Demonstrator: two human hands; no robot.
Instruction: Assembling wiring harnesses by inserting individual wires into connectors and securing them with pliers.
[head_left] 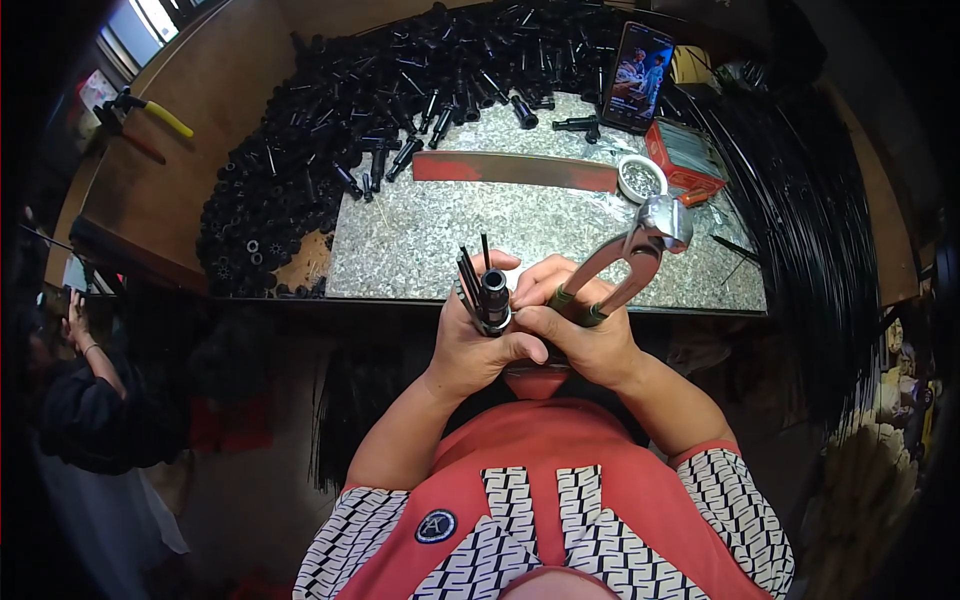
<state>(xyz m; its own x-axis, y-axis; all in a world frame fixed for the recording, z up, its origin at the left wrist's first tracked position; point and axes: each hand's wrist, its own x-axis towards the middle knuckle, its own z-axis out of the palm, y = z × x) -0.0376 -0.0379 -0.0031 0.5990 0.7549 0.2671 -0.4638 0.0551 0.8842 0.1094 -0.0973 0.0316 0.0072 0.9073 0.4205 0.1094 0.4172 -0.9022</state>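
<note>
My left hand is wrapped around a black tubular part, which stands upright with its round opening facing up. Several thin black rods stick up beside the tube, held in the same grip. In my right hand are the handles of metal pincers, with green wrapping low on the handles and the jaws pointing up and away. The thumb and fingertips of that hand meet at the tube's right side, close to my left thumb. Whatever small thing they may pinch there is hidden.
Beyond my hands lies a speckled stone slab with a red-edged strip. A white bowl of small metal bits, a red box and a phone stand right. Black tubular parts pile behind; long black rods lie right. A person is left.
</note>
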